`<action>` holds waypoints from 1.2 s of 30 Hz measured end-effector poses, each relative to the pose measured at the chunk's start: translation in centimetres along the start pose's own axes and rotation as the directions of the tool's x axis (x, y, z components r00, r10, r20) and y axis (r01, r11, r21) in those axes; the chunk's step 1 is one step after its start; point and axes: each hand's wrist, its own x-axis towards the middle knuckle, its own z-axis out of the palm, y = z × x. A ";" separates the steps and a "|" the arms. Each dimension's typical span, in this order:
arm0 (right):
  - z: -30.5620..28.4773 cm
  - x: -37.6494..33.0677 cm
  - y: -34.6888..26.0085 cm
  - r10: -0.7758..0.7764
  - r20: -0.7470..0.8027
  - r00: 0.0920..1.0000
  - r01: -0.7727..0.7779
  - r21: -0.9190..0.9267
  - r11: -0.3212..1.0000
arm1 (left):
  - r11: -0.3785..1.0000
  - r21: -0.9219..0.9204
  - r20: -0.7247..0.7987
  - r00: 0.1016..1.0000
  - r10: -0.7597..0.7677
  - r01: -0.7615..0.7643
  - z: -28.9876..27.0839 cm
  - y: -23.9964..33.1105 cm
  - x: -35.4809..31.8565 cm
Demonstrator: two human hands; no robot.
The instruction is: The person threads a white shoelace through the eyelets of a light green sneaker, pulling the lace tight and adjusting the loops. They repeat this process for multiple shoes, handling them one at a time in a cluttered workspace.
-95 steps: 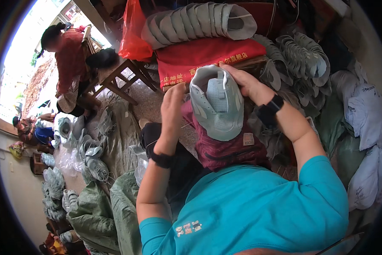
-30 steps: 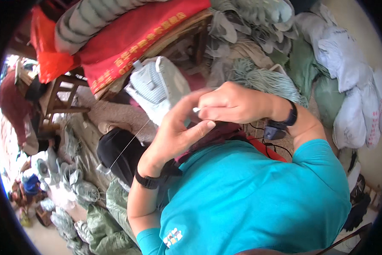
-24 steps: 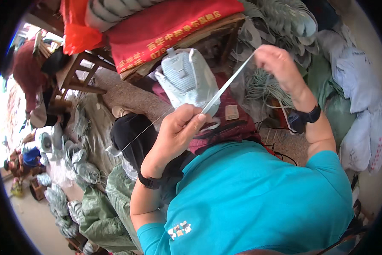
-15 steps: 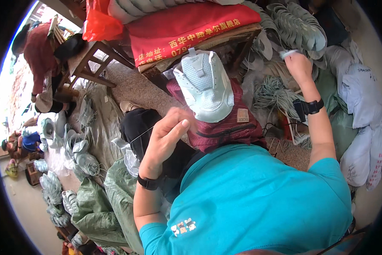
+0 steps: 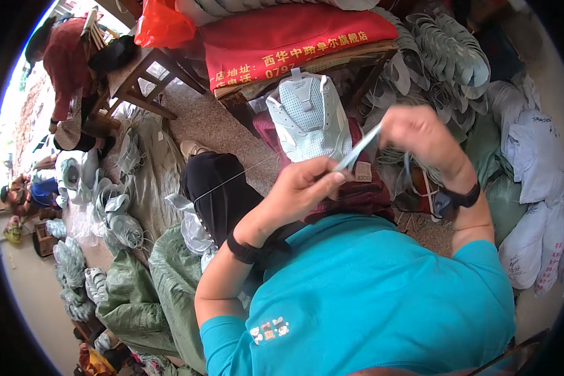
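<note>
One pale lace (image 5: 359,150) is pinched by left hand (image 5: 304,193) and right hand (image 5: 423,135) near the shoe upper (image 5: 310,135); past its left edge, floor (image 5: 214,119) is exposed.

Farther ahead of the left fingers (image 5: 322,164), a worn wooden desk (image 5: 369,54) is standing at a slant. A red cloth (image 5: 307,31) is covering its top, and a row of overlapping grey pieces (image 5: 231,9) is lying on that cloth. Just past the left fingers, a maroon striped cloth (image 5: 366,199) is carrying a pale shoe upper (image 5: 307,131). Well to the fingers' left, the speckled floor (image 5: 197,122) is bearing a grey-green sheet (image 5: 159,182) and a green woven sack (image 5: 131,301).
</note>
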 end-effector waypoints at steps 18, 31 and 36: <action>4.9 3.1 3.2 -0.175 -0.079 0.981 0.188 0.193 0.963 | 0.975 0.217 -0.143 0.990 -0.022 0.053 -0.1 0.6 1.2; 5.5 4.6 5.0 -0.372 -0.205 0.906 0.241 -0.472 0.848 | 0.941 0.313 -0.422 0.869 0.259 -0.129 -2.3 -3.1 2.6; 5.4 4.6 5.6 -0.361 -0.223 0.905 0.208 -0.509 0.835 | 0.918 0.382 -0.438 0.854 0.280 -0.105 -2.8 -4.4 3.2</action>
